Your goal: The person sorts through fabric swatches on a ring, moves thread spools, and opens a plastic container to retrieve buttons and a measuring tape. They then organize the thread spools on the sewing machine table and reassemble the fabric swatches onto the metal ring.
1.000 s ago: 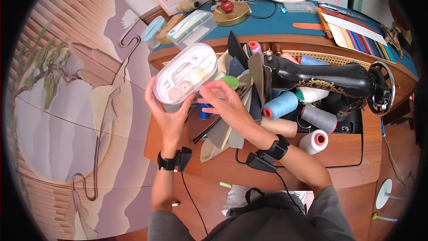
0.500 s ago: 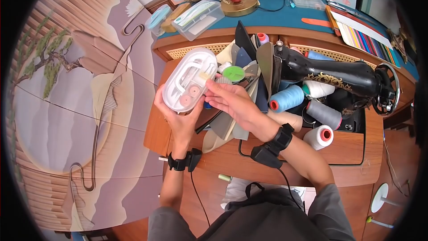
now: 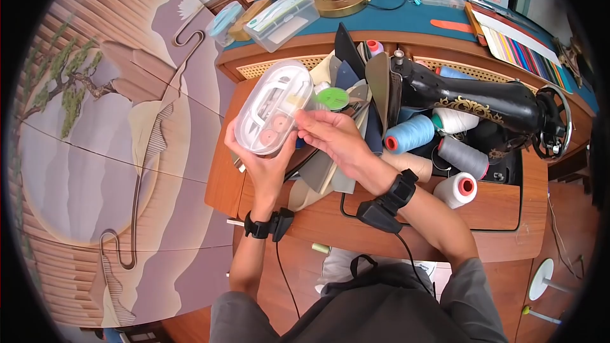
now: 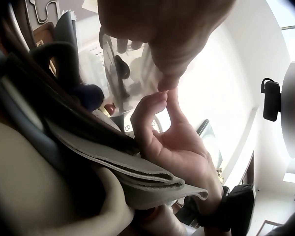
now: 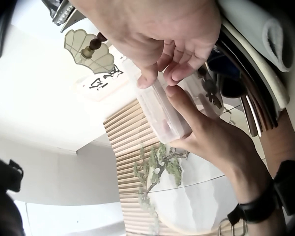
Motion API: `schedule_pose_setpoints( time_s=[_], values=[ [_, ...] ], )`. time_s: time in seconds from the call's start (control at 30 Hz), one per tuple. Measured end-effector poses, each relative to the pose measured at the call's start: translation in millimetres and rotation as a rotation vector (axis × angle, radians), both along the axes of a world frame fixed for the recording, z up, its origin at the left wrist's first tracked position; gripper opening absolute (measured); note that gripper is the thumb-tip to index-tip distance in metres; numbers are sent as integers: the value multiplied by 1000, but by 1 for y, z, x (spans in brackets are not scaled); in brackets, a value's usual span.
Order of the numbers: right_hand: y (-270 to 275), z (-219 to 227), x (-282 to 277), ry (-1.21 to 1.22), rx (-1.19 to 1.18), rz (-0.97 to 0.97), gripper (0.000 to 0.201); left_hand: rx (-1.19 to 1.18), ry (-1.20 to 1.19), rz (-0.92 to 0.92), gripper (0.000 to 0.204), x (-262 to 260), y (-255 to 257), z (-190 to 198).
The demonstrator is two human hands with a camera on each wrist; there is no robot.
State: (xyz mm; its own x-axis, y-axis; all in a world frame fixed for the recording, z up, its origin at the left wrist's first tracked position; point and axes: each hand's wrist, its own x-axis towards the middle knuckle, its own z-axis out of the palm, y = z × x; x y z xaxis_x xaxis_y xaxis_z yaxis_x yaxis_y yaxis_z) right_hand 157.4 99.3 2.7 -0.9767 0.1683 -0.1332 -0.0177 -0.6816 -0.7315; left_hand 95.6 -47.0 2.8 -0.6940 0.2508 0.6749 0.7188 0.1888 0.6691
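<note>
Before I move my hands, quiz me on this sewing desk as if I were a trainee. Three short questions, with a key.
1. Multiple choice: what color are the round pieces inside the clear oval case?
A) green
B) pink
C) black
2. True or false: the black sewing machine stands to your left of the case.
3. Fill in the blank: the hand around the lower end of the case is your ____ hand.

Key: 1. B; 2. false; 3. left

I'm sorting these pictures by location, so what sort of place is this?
Probably a sewing corner, perhaps in a home. A black sewing machine stands at a wooden table, large thread spools lie around it, and a card of coloured strips lies behind.
</note>
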Motion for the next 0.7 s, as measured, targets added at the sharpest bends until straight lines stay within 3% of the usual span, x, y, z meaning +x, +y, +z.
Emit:
schedule_pose_setpoints(
  time_s=[0.4,0.47,0.7],
  values=[
    [-4,8,3,24,246,-1,52,70,-29,48,95,-3,-3,-9],
    [-5,10,4,-48,300,-13,41,64,-22,49,95,1,1,-11],
    [-6,9,5,27,188,-82,34,163,-102,9,97,8,9,-9]
  ],
)
